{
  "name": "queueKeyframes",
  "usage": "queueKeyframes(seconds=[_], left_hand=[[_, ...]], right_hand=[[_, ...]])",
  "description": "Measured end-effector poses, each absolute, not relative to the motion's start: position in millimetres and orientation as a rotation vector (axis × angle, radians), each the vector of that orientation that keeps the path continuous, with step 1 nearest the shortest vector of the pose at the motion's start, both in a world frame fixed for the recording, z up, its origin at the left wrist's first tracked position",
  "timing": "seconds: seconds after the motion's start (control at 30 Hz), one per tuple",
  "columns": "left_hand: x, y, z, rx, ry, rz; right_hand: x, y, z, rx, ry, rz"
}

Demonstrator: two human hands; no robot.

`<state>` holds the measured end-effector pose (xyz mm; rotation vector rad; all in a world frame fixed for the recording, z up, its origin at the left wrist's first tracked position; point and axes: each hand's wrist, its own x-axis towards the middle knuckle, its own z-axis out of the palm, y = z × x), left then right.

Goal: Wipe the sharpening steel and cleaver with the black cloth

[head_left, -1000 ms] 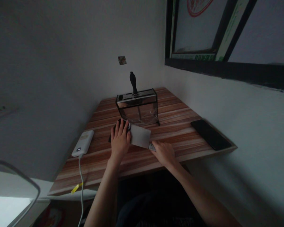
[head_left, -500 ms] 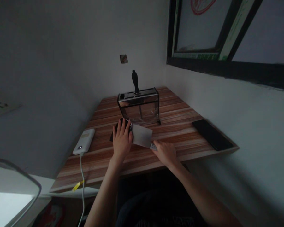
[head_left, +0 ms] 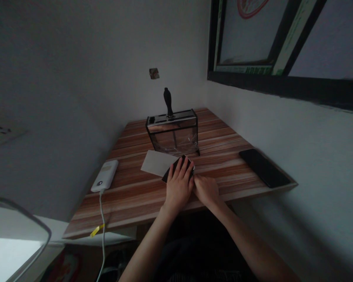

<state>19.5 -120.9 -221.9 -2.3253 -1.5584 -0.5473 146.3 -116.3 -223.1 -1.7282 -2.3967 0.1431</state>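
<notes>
On the wood-grain table lies a flat, broad-bladed cleaver [head_left: 156,162], its pale metal blade showing to the left. My right hand [head_left: 206,190] is closed around its handle end, and the handle itself is hidden in the fist. My left hand [head_left: 179,186] rests flat with fingers stretched out on a black cloth [head_left: 168,175], pressing it over the blade close to the handle. The two hands nearly touch. Just behind the blade stands a clear-sided knife holder [head_left: 173,137] with a black frame; a black handle [head_left: 167,100] sticks up from its top.
A white power bank [head_left: 105,176] with a white cable [head_left: 102,215] lies at the table's left edge. On the right lies a black phone [head_left: 264,168]. Walls rise behind and to the right of the table [head_left: 223,149], with a dark-framed board [head_left: 253,74] above.
My left hand has slid the black cloth rightward along the blade, from its far left end to near the handle, uncovering the left part. My right hand stays in place.
</notes>
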Motion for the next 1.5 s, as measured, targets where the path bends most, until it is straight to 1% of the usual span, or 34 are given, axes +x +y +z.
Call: queueKeyframes(seconds=[0.5, 0.7, 1.23, 1.5], left_hand=[[21.2, -122.1, -222.6, -2.338, -1.583, -0.549], [16.9, -117.8, -218.3, -2.252, -1.673, -0.574], [-53.3, -88.1, -208.4, -1.968, -1.881, -0.727], [-72.5, -79.7, -203.7, -1.941, -1.965, -0.782]], right_hand=[[145.7, -116.3, -222.9, -1.724, -2.398, 0.12], [145.1, -116.7, -222.5, -1.722, -2.401, 0.114], [145.9, -118.4, -221.8, -1.698, -2.412, 0.102], [146.1, -118.5, -223.1, -1.69, -2.415, 0.082]])
